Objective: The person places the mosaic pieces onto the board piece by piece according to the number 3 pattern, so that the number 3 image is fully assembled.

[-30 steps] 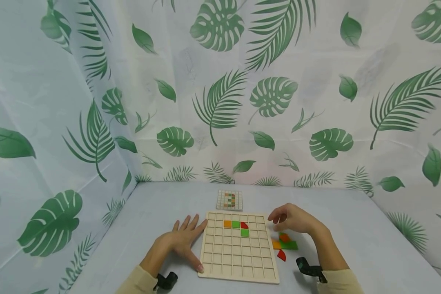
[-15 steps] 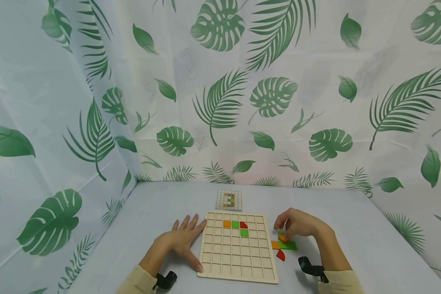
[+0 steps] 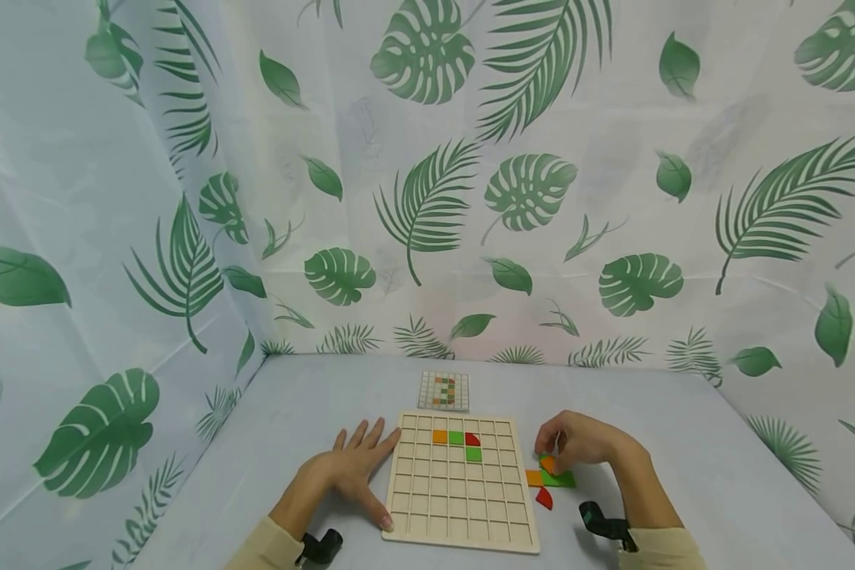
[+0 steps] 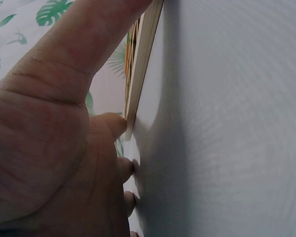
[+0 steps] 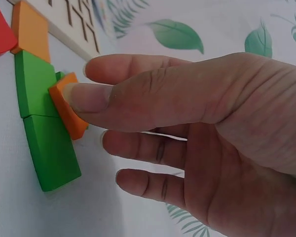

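we judge the step in hand to be picking up one more piece: the right hand [image 3: 577,438] is bent over just beside the right edge of the board [image 3: 463,507], thumb laid on the orange tile [image 5: 73,123] that sits askew over the two green tiles [image 5: 53,153]; whether a finger closes on its far side we cannot tell, since the thumb hides that spot. the left hand [image 3: 352,471] is spread wide, fingers straight, thumb at the near left corner of the board, and we read it as a steadying touch. the next move, to our eye, calls for a firm pinch and a clean lift that leaves the green ones undisturbed, then a square fit into a cell (the small card [image 3: 445,390] beyond the board, with its coloured grid, looks like the guide). the board seems to be pale, matt wood, its thin ridges framing square cells; we see an orange square [image 3: 439,437], a green square [image 3: 457,438] and a red quarter-round [image 3: 472,438] in one row, with a second green square [image 3: 473,454] on the near side of the red. the loose red piece [image 3: 545,498] has a curved side; the loose tiles look thick, flat and smooth, with crisp edges.
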The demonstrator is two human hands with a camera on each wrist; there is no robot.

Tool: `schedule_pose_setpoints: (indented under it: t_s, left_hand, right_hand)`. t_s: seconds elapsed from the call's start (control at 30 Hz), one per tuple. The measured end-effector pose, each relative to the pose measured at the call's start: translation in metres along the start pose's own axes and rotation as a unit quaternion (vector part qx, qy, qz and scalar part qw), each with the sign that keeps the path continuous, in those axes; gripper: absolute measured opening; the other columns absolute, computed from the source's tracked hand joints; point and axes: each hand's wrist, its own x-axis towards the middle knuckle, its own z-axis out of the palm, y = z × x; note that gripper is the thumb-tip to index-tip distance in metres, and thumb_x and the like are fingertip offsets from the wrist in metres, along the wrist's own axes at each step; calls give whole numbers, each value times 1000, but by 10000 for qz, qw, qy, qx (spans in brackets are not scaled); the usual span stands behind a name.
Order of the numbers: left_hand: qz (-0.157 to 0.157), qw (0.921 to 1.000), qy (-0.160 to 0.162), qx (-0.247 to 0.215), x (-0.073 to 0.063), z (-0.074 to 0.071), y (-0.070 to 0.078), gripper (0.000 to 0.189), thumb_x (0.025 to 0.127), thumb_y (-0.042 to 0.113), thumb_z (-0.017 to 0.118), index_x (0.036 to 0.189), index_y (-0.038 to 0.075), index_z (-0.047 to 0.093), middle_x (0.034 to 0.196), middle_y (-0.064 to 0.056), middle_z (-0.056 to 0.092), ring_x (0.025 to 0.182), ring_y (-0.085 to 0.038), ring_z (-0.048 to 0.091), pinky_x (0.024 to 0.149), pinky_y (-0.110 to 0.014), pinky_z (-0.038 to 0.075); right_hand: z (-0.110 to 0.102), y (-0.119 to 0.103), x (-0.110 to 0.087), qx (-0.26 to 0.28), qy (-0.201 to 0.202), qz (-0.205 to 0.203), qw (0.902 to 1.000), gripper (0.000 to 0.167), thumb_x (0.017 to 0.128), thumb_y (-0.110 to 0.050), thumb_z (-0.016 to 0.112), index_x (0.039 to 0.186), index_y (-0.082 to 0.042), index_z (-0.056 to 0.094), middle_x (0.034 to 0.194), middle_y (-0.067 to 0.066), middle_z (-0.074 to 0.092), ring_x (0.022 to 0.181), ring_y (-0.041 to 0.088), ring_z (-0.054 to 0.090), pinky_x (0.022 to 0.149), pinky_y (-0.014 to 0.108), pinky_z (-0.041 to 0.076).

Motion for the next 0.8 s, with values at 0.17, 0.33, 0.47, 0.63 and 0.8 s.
schedule_pose_setpoints:
  t_s: [0.17,0.33,0.47,0.63,0.8]
  left_hand:
    - [-11,10000,11,5,0,-2,0,141,61,74,89,169,30,9,177,-13,2,163,-41,-3,126,-70,3]
    - [-20,10000,-12,0,0,-1,0,141,61,74,89,169,29,10,177,-13,3,163,-41,-2,126,-70,3]
    - [-2,10000,6,1,-1,0,0,141,61,74,89,169,29,9,177,-13,2,162,-41,-2,126,-70,4]
    - [1,10000,17,28,-1,0,-1,141,61,74,88,169,29,9,177,-13,2,162,-41,-2,125,-71,4]
    - [11,10000,-5,-7,0,0,-1,141,61,75,88,169,29,9,177,-13,1,162,-41,-3,126,-70,3]
  right_hand:
    - [1,1,2,-43,-44,25,10000,25,72,9,84,88,-9,76,85,5,71,77,22,58,67,36,49]
    - [4,1,4,-105,-79,80,9999,25,72,9,84,85,-10,74,83,5,69,75,21,59,65,35,50]
    - [6,0,5,-140,-84,92,9998,25,71,10,84,84,-9,72,81,6,68,75,21,58,65,34,49]
    - [7,-2,5,-162,-89,164,9997,27,70,9,86,85,-6,69,79,6,64,75,20,56,65,34,45]
    - [5,-2,4,-134,-199,68,9997,25,74,5,84,87,-6,66,77,3,62,76,20,56,64,33,42]
